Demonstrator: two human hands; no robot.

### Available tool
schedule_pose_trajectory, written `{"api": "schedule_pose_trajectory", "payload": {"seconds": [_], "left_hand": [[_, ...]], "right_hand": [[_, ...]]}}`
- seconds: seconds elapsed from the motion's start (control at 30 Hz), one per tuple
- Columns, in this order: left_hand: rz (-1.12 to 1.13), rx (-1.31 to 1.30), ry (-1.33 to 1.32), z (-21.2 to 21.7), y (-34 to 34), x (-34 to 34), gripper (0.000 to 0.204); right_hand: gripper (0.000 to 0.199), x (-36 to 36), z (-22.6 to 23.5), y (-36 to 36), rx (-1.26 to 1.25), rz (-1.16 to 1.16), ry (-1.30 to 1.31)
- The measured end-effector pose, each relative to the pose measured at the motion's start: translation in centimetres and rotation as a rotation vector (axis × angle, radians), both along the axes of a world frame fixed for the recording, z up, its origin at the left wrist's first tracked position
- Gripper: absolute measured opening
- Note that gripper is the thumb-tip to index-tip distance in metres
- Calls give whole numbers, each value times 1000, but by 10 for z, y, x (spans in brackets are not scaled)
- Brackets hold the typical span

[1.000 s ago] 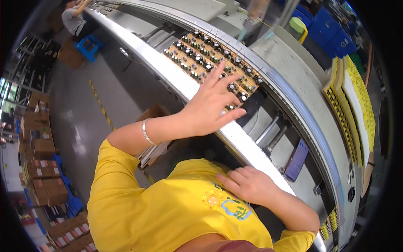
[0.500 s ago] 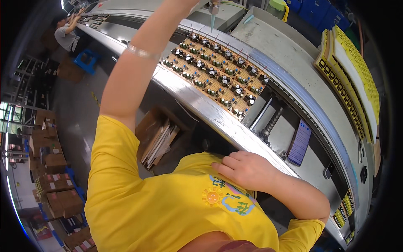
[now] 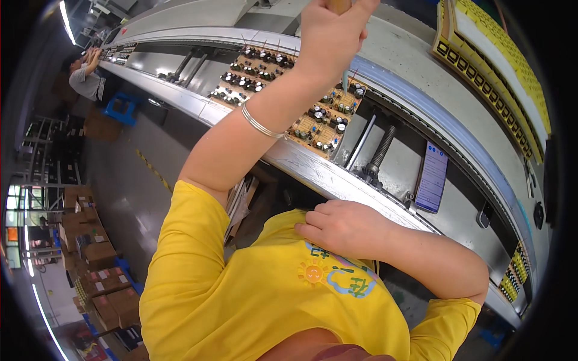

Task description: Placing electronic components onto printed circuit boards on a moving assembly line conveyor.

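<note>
My left hand (image 3: 334, 39) is closed around a dispensing tool with a tapered pale-green nozzle (image 3: 345, 80). Its tip points down at the far right part of the circuit boards (image 3: 325, 123), close to the components. The tan boards carry rows of black capacitors and other small parts, with thin reddish wires upright along the far edge. My left forearm, with a silvery bracelet, crosses over the boards and hides their middle. At the near rail, my right hand (image 3: 337, 225) rests against my yellow shirt with fingers curled. What lies under those fingers is hidden.
The boards lie between the metal rails (image 3: 265, 144) of a conveyor. A phone (image 3: 432, 177) leans right of a threaded rod (image 3: 383, 147). Yellow-black parts in stacked trays (image 3: 494, 78) stand at far right. A person (image 3: 86, 81) works far left, by a blue stool (image 3: 122, 108).
My left hand has moved right and nearer, bringing the nozzle from beyond the boards' far edge down to their right part. The view has shifted. My right hand stays at the near rail.
</note>
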State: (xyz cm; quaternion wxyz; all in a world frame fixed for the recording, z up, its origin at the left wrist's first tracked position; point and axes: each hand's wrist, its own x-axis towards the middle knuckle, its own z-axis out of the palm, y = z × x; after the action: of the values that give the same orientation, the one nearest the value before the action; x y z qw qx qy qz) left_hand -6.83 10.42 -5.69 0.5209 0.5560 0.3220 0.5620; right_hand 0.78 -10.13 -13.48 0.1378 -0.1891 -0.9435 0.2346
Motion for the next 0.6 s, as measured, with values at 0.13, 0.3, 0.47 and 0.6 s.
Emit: {"api": "schedule_pose_trajectory", "payload": {"seconds": [0.13, 0.3, 0.47, 0.6], "left_hand": [[25, -32, 14, -20, 0, 5, 21], [20, -32, -13, -22, 0, 5, 20], [-38, -21, -31, 12, -12, 0, 22], [-167, -5, -114, 31, -34, -19, 27]], "right_hand": [[30, -1, -2, -1, 13, 3, -41], [29, -1, -3, -1, 6, 5, -48], [33, -1, 0, -1, 2, 10, -55], [29, -1, 4, -1, -7, 12, -42]]}}
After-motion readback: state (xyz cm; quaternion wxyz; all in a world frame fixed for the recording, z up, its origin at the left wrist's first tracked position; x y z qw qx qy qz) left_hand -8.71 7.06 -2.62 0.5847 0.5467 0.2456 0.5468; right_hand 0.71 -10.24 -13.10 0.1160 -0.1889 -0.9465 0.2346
